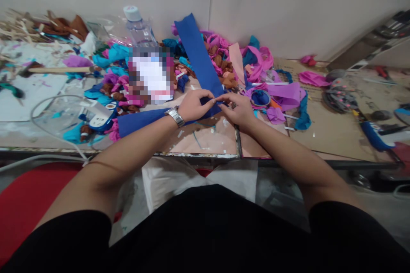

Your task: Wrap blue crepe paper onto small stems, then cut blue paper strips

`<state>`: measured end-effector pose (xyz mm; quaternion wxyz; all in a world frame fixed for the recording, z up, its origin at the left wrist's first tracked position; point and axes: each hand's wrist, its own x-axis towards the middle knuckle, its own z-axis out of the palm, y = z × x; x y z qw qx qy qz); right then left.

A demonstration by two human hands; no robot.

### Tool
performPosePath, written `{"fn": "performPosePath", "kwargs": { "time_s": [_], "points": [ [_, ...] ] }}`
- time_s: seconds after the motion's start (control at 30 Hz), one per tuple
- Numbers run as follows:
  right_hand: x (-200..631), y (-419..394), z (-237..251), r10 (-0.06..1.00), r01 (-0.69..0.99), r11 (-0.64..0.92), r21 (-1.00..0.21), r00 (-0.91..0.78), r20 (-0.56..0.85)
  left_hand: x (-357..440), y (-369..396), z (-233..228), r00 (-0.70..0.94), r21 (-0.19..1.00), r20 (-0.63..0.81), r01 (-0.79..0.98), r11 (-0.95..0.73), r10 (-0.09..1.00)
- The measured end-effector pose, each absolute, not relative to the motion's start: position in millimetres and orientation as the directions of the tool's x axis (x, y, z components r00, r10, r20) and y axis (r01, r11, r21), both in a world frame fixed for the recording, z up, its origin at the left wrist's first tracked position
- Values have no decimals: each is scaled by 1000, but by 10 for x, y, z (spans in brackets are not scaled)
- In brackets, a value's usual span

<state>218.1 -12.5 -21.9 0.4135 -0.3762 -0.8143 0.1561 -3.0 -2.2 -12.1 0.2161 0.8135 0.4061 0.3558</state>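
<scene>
A long dark blue strip (197, 51) of fabric or paper stretches from the back of the table to my fingers. Another length of blue strip (141, 123) runs off to the left beneath my left wrist. My left hand (196, 104), with a watch at the wrist, pinches the blue strip where the two lengths meet. Fingertips nearly touching it, my right hand (238, 110) is closed on the same spot. Whether the strip is folded or joined there is hidden by my fingers. Just right of my right hand sits a roll of tape (260, 98) with a blue inside.
Crumpled pink, purple, brown and teal pieces (221, 47) are heaped behind my hands. A clear bottle (139, 30) stands behind a blurred sheet or screen (153, 74). On the left lie a hammer (60, 69) and a white-and-blue power strip (101, 115) with its cable.
</scene>
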Motion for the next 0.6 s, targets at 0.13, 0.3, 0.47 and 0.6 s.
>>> {"fn": "performPosePath", "kwargs": {
  "time_s": [0.13,0.3,0.47,0.6],
  "points": [
    [2187,-120,-228,744,482,665,-570,-361,563,-29,-26,-119,414,638,409,508,-579,813],
    [2206,-111,-228,715,489,694,-528,-385,584,-33,-12,-131,406,628,425,511,-587,809],
    [2218,-108,-219,706,503,701,-506,-389,592,-27,-21,-127,410,635,423,502,-587,808],
    [2219,-105,-223,692,499,714,-492,-394,604,-22,-33,-109,416,639,438,480,-601,797]
  ]
}}
